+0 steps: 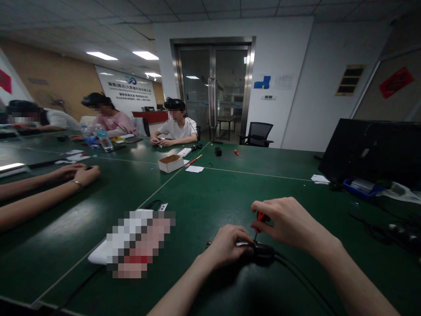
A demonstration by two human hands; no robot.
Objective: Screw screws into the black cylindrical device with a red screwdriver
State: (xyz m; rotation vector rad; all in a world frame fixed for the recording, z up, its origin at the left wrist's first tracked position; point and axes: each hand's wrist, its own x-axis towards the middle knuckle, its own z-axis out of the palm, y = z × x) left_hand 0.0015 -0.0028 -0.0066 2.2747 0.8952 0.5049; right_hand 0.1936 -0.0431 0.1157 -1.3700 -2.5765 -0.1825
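Note:
My right hand (284, 219) is closed around the handle of a small orange-and-black screwdriver (262, 216). Its thin shaft points down, and the tip meets a black corded device (264, 254) near its left end. My left hand (228, 243) wraps around the left part of that device and holds it low over the green table (237, 197). A pale strip shows under the left fingers, but the palm hides most of what lies there. Dark cables (289, 261) run from the device toward the lower right.
A white box (171, 164), a white paper (194, 169), a black block (218, 151) and another screwdriver (237, 153) lie farther back. Left are a blurred white item (131, 232) and a co-worker's hands (82, 173). A monitor (371, 151) and blue tray (362, 188) stand right.

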